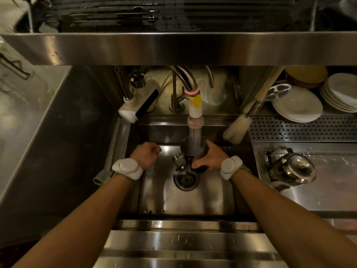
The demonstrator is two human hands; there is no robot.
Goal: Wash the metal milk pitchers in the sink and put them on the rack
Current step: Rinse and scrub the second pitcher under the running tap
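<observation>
Item: dark round metal milk pitcher (191, 147), held under running water in the stainless steel sink basin (185, 198)
Location: directly beneath the ribbed white hose nozzle with yellow clip (195, 107), above the round drain strainer (185, 179); mouth tilted up into the stream
Right hand (207, 157): fingers wrapped around the pitcher's side, thumb low by a dark part that may be the handle; firm hold
Left hand (147, 154): loosely curled into a near fist, holding nothing, resting just left of the pitcher
Second item: shiny rounded steel vessel (291, 169) lying on its side on the wet counter to the right; cannot tell whether washed
Handling note: rotate the pitcher so water reaches the whole inner wall and spout; bring the free hand in to rub the inside; tip out before lifting
Surroundings: perforated steel drain rack (301, 128) right of the sink, stacked white saucers (297, 106) behind it, pale bottle brush (236, 128) leaning at the sink corner, steel shelf edge (177, 49) overhead; dim warm light
</observation>
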